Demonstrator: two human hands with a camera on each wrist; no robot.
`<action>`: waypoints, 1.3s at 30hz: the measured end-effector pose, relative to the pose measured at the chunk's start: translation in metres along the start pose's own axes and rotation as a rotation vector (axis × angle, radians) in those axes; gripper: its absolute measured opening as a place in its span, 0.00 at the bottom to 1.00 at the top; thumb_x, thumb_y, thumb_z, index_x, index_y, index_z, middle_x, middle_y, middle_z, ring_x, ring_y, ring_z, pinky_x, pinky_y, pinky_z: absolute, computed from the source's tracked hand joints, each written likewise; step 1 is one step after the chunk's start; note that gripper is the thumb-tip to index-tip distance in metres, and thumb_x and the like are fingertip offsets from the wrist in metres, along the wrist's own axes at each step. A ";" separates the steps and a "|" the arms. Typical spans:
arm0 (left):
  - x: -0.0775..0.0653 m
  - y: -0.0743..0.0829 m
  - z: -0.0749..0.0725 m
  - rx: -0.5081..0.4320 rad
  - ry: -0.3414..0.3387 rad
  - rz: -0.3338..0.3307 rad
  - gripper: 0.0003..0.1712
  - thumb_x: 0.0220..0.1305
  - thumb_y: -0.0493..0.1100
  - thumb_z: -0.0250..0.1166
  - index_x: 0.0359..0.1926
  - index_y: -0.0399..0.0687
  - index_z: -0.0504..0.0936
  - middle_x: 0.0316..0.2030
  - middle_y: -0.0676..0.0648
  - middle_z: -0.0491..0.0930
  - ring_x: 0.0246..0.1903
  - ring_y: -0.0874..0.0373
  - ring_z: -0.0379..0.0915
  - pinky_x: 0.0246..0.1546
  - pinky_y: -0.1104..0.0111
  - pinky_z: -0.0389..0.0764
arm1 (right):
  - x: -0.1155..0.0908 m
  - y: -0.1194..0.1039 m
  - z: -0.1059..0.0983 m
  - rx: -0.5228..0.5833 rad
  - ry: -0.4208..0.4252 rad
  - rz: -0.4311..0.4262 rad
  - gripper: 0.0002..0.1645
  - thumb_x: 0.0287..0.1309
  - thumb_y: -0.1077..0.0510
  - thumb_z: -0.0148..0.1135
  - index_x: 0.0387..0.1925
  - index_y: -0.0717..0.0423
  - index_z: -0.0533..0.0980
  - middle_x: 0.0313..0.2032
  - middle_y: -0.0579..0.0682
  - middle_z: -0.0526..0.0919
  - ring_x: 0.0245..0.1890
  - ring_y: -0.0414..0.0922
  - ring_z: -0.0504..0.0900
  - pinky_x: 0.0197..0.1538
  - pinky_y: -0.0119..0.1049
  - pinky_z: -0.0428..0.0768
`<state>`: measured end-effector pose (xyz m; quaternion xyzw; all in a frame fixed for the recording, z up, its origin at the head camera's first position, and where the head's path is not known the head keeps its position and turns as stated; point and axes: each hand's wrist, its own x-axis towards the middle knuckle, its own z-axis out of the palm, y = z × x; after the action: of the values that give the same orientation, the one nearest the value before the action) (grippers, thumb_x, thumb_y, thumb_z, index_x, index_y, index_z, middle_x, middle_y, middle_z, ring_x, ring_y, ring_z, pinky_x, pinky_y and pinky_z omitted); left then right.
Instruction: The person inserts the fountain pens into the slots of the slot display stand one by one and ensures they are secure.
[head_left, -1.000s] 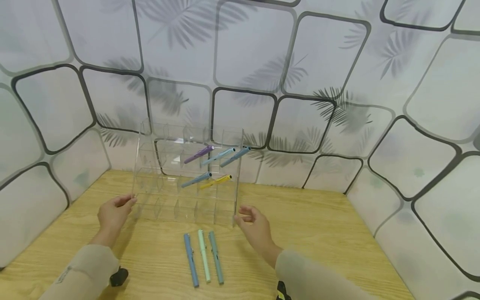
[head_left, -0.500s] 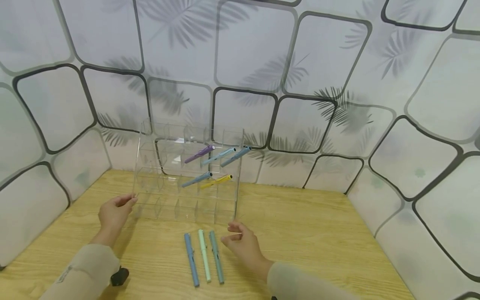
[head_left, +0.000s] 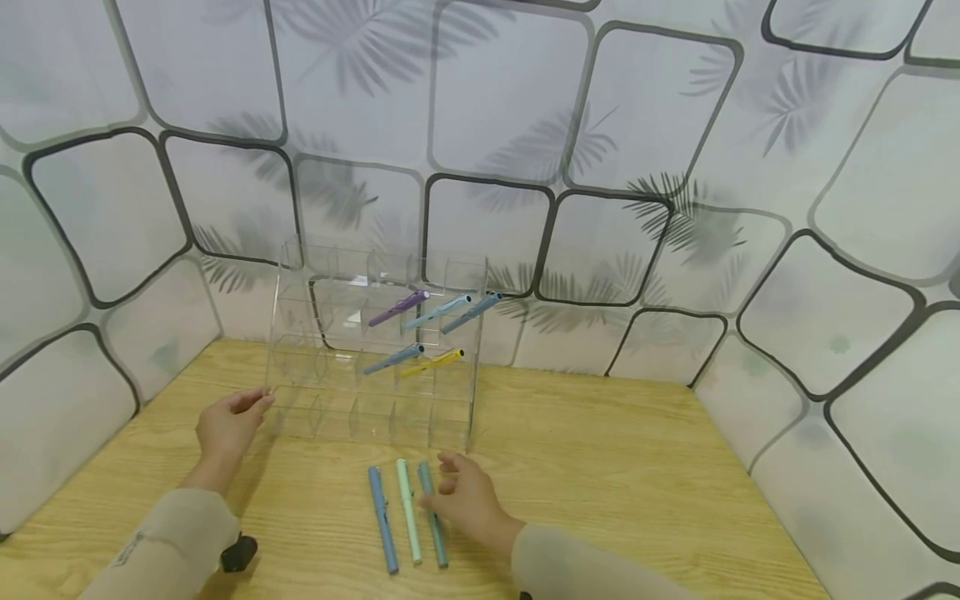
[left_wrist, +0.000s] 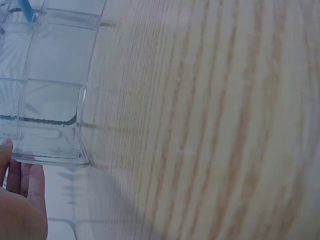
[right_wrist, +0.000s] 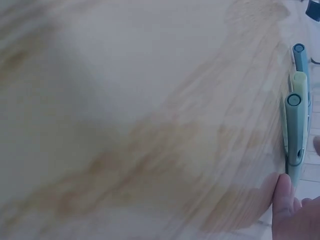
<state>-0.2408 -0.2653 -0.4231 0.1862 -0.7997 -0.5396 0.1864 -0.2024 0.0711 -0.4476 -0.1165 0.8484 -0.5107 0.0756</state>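
Observation:
A clear acrylic pen rack (head_left: 372, 421) with stepped compartments stands at the table's left half. Its left side edge is pinched between the thumb and fingers of my left hand (head_left: 228, 427), seen also in the left wrist view (left_wrist: 25, 200). Three capped pens lie before the rack: blue (head_left: 383, 525), mint green (head_left: 408, 517) and grey-green (head_left: 438, 540). My right hand (head_left: 471, 504) is at the grey-green pen, thumb over its upper part, fingers loosely bent and apart. In the right wrist view a fingertip lies close beside that pen (right_wrist: 293, 125); whether it touches cannot be told.
On the rack's upper tier rest a purple pen (head_left: 397, 308), a light blue pen (head_left: 437, 312) and a blue pen (head_left: 472, 313). Below them sit another blue pen (head_left: 393, 359) and a yellow pen (head_left: 432, 364). A patterned curtain (head_left: 510, 125) surrounds the wooden table (head_left: 600, 450).
My right hand has moved from the rack's lower right corner leftward and toward me, to the grey-green pen. My left hand, the rack and the pens have stayed put.

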 end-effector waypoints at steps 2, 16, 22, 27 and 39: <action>0.000 0.000 0.000 -0.004 -0.001 0.001 0.24 0.65 0.47 0.63 0.54 0.33 0.78 0.37 0.57 0.81 0.25 0.78 0.73 0.28 0.82 0.79 | 0.000 -0.004 0.002 -0.021 -0.004 0.009 0.40 0.44 0.63 0.76 0.59 0.66 0.68 0.50 0.58 0.75 0.38 0.44 0.77 0.38 0.34 0.83; -0.001 0.001 -0.001 -0.008 -0.012 0.013 0.24 0.66 0.47 0.63 0.54 0.32 0.78 0.39 0.55 0.82 0.27 0.76 0.74 0.29 0.82 0.79 | 0.006 -0.014 0.003 -0.081 -0.034 0.023 0.32 0.40 0.74 0.67 0.53 0.73 0.72 0.43 0.59 0.80 0.43 0.54 0.81 0.43 0.39 0.84; 0.000 -0.001 0.000 -0.009 -0.013 0.011 0.24 0.65 0.47 0.63 0.54 0.31 0.77 0.41 0.52 0.82 0.25 0.80 0.71 0.29 0.83 0.79 | 0.012 -0.012 -0.001 -0.039 -0.066 0.096 0.31 0.43 0.71 0.68 0.53 0.71 0.73 0.40 0.55 0.81 0.42 0.52 0.81 0.42 0.40 0.84; 0.001 -0.003 0.000 -0.007 -0.011 0.010 0.24 0.65 0.47 0.63 0.54 0.31 0.78 0.40 0.52 0.82 0.25 0.79 0.71 0.29 0.83 0.79 | 0.014 -0.015 -0.011 0.104 -0.150 0.213 0.30 0.49 0.69 0.64 0.57 0.66 0.72 0.46 0.56 0.81 0.41 0.48 0.81 0.38 0.41 0.85; 0.001 -0.003 0.000 -0.014 -0.011 -0.003 0.25 0.65 0.47 0.63 0.54 0.31 0.77 0.37 0.57 0.81 0.25 0.79 0.72 0.29 0.82 0.79 | 0.023 -0.012 -0.038 0.539 -0.388 0.235 0.32 0.56 0.70 0.59 0.64 0.63 0.66 0.49 0.59 0.73 0.39 0.44 0.74 0.41 0.39 0.83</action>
<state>-0.2409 -0.2668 -0.4254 0.1830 -0.7967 -0.5464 0.1825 -0.2324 0.0911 -0.4194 -0.0887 0.6605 -0.6725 0.3218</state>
